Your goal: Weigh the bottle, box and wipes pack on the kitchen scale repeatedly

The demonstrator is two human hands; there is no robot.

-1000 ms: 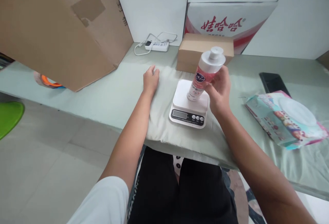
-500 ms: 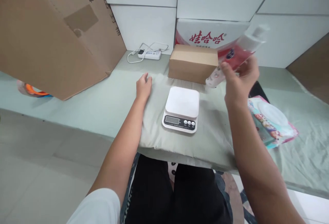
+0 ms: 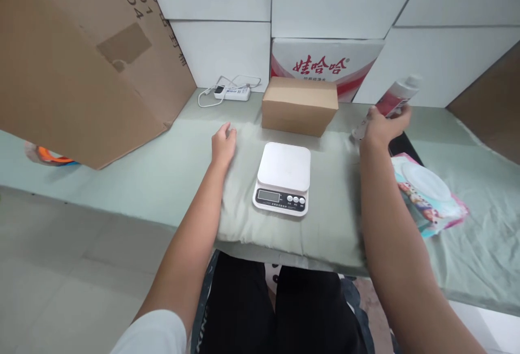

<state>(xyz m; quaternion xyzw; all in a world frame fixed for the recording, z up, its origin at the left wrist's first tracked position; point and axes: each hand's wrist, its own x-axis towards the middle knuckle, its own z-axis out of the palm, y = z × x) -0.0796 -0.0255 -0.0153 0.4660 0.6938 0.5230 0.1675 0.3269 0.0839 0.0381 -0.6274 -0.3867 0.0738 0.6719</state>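
My right hand is wrapped round a clear bottle with a red label and a white cap. The bottle tilts, cap up to the right, its base low over the table behind my forearm; I cannot tell whether it touches. Loosely curled, my left hand rests on the cloth with nothing visible in it. Between my arms sits a white kitchen scale, its plate bare and its display blank. A brown cardboard box lies just behind the scale.
A pack of wipes lies beside my right forearm, a black flat object partly under it. Behind stand a printed white carton and a power strip with a cable. A large cardboard sheet leans at the left.
My right hand has carried the bottle right and down, away from the small brown box, uncovering the printed carton. The left hand stays in place while the view shifts slightly.
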